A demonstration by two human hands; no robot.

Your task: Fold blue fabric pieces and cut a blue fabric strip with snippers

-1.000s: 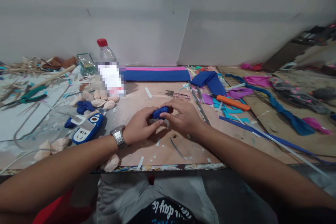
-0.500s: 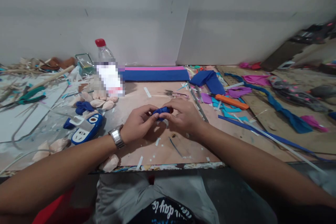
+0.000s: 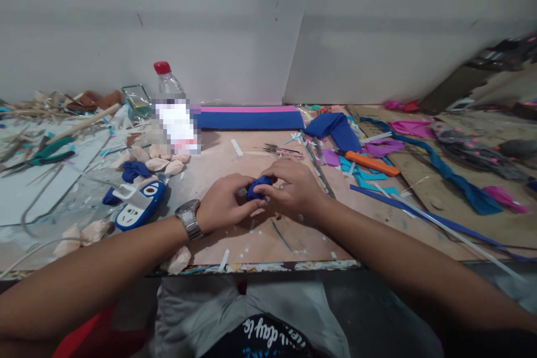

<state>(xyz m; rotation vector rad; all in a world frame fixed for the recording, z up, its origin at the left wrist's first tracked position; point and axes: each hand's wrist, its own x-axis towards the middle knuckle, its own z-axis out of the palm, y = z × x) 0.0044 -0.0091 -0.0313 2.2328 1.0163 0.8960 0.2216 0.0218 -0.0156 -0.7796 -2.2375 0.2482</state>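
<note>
A small bunched piece of blue cloth (image 3: pixel 258 187) is held between my two hands, above the middle of the worktable. My left hand (image 3: pixel 226 201), with a metal watch (image 3: pixel 189 218) at its wrist, closes on the left side of the cloth. From the other side, my right hand (image 3: pixel 289 185) pinches it between thumb and fingers. Parts of the cloth are hidden by the fingers. Just beyond the hands lie small thread snips (image 3: pixel 283 150). A long folded blue strip with a pink edge (image 3: pixel 249 118) rests at the back by the wall.
On the left are a blue and white power strip (image 3: pixel 140 206), peach cloth bundles (image 3: pixel 156 164), green-handled pliers (image 3: pixel 52 152) and a red-capped bottle (image 3: pixel 170 86). At right lie an orange cutter (image 3: pixel 373 163), a folded blue cloth (image 3: pixel 335 128), a saw (image 3: pixel 455 84) and coloured scraps.
The blue cloth has been turned in my fingers and looks rounder and more upright. My left thumb has straightened and moved lower.
</note>
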